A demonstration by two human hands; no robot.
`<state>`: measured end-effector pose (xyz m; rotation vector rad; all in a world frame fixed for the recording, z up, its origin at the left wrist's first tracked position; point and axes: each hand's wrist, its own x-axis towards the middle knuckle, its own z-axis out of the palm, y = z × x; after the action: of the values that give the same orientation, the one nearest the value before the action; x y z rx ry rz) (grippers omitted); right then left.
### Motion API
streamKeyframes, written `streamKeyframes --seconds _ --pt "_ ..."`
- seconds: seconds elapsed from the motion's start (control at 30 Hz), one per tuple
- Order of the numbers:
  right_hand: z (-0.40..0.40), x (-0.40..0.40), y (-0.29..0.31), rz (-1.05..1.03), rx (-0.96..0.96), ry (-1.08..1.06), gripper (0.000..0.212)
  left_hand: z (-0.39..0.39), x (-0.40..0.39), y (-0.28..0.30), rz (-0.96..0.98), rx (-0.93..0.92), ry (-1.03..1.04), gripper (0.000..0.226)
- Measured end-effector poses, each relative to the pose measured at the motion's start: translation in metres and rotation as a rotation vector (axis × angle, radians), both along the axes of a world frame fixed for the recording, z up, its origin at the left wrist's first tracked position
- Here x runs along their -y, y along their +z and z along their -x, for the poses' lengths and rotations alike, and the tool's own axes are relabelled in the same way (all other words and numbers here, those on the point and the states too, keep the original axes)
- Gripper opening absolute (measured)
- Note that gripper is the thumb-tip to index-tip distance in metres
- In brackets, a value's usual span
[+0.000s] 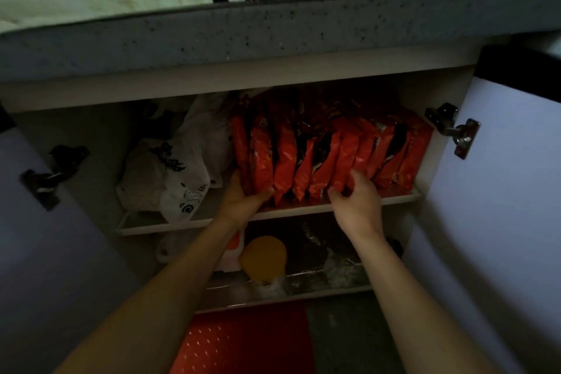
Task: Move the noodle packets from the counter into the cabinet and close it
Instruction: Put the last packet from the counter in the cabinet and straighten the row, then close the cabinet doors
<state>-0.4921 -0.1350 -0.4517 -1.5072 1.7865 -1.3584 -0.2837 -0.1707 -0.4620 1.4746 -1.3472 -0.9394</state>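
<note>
Red noodle packets (318, 158) stand on edge along the upper cabinet shelf (303, 209). Light, crinkly, slippery, I judge; grip the flat faces. My left hand (243, 196) cups the row's end; right hand (355, 200) pinches one packet.

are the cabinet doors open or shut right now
Open: both doors swing outward, hinges exposed, noodle packets visible on the shelf.
</note>
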Motion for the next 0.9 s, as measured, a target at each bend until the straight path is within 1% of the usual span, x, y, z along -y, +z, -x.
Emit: streamKeyframes --seconds 0.03,0.07,0.13,0.17,0.2,0.27,0.33,0.47,0.57,0.67,0.73,0.77,0.83,0.9 --pt "0.000 -0.009 0.007 -0.014 0.004 0.020 0.036 -0.002 -0.009 0.003 0.003 0.003 0.017 0.081" --pt "0.000 -0.021 0.014 -0.022 0.011 0.054 0.031 -0.003 -0.022 0.009 -0.003 0.012 0.031 0.068" --pt "-0.001 -0.046 0.026 -0.001 0.016 0.109 0.028 -0.007 -0.053 0.021 -0.013 0.044 0.055 0.040" --pt "0.000 -0.068 0.036 0.011 -0.003 0.119 0.027 -0.009 -0.074 0.032 0.011 0.064 0.027 0.027" --pt "0.001 -0.081 0.041 0.012 -0.027 0.128 0.025 -0.010 -0.088 0.040 0.041 0.092 -0.008 0.020" --pt "0.007 -0.108 0.052 0.013 -0.086 0.138 0.022 -0.012 -0.116 0.058 0.102 0.175 -0.071 0.021" --pt "0.017 -0.144 0.072 0.044 -0.145 0.125 0.020 -0.010 -0.150 0.081 0.160 0.236 -0.106 0.014" --pt "0.041 -0.205 0.120 0.134 -0.303 0.035 0.014 0.007 -0.202 0.121 0.289 0.361 -0.205 0.009" --pt "0.060 -0.243 0.163 0.149 -0.520 -0.069 0.016 0.026 -0.223 0.152 0.331 0.451 -0.308 0.010" --pt "0.078 -0.265 0.193 0.079 -0.867 -0.192 0.029 0.054 -0.240 0.181 0.347 0.507 -0.394 0.008" --pt "0.090 -0.275 0.206 0.020 -1.074 -0.248 0.030 0.074 -0.247 0.198 0.354 0.508 -0.440 0.008" --pt "0.094 -0.275 0.210 -0.026 -1.146 -0.268 0.031 0.080 -0.248 0.204 0.357 0.504 -0.455 0.009" --pt "0.107 -0.276 0.217 -0.139 -1.201 -0.311 0.038 0.095 -0.251 0.217 0.356 0.482 -0.481 0.006" --pt "0.119 -0.273 0.221 -0.289 -1.156 -0.322 0.048 0.103 -0.251 0.225 0.348 0.468 -0.473 0.005"
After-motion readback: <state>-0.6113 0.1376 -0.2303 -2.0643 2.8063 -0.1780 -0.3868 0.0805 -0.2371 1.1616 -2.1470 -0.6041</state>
